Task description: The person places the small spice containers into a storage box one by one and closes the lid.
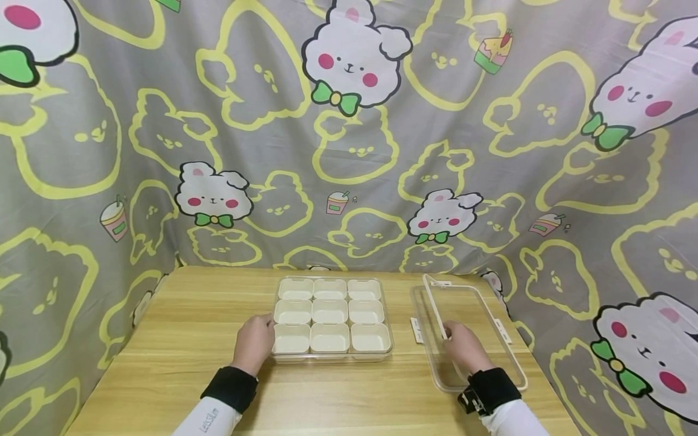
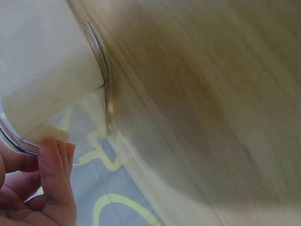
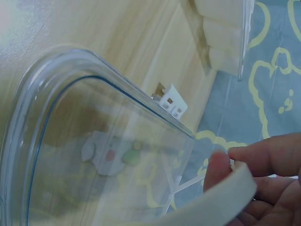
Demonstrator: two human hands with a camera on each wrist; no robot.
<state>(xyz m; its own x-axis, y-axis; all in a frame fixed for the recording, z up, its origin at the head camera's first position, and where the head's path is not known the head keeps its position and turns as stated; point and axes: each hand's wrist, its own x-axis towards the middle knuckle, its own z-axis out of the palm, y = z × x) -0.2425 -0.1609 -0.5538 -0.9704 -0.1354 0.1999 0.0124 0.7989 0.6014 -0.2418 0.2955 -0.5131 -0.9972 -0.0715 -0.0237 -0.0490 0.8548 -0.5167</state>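
In the middle of the table stands a clear box holding several cream square cups in a grid. My left hand is at the box's left side; in the left wrist view its fingers pinch the clear rim by a cup. To the right lies a clear rectangular lid with white clips along its edges. Above the lid, my right hand pinches a long white strip, which looks like a carrying handle. In the right wrist view the strip curves between thumb and fingers.
A white clip sticks out from the lid's left edge, facing the box, and another clip is on its right edge. Wooden tabletop surrounds both. A patterned grey curtain closes off the back and sides.
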